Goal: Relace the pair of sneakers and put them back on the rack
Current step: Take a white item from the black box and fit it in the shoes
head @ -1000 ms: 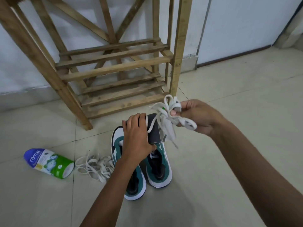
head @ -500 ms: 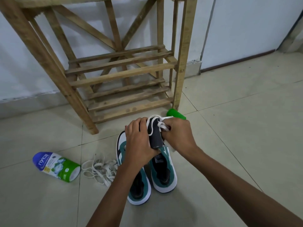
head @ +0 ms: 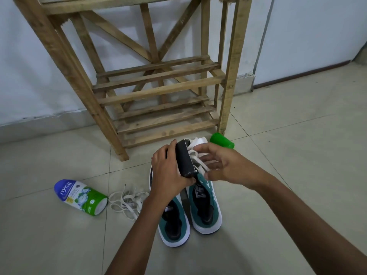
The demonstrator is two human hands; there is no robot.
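- Your left hand (head: 168, 165) grips the raised black tongue (head: 184, 160) of the right-side sneaker (head: 206, 205), fingers curled over its top edge and thumb under its lower end.
- Your right hand (head: 224, 165) hovers just beside that tongue, fingers spread and loosely bent over the white lace (head: 196, 155) bunched against it; whether the fingertips pinch the lace cannot be told.
- Both teal-and-white sneakers stand side by side on the tiled floor (head: 297, 155), toes toward the wooden rack (head: 158, 92), heels toward you; the left-side sneaker (head: 172, 225) lies under your left forearm.
- The second lace (head: 125, 201) lies in a loose tangle on the floor, just left of the pair and apart from both hands.
- Beyond it lies a tipped blue-and-green "nycil" bottle (head: 81, 197).
- A green cap (head: 221, 140) lies by the rack's right front leg, just past your right hand.
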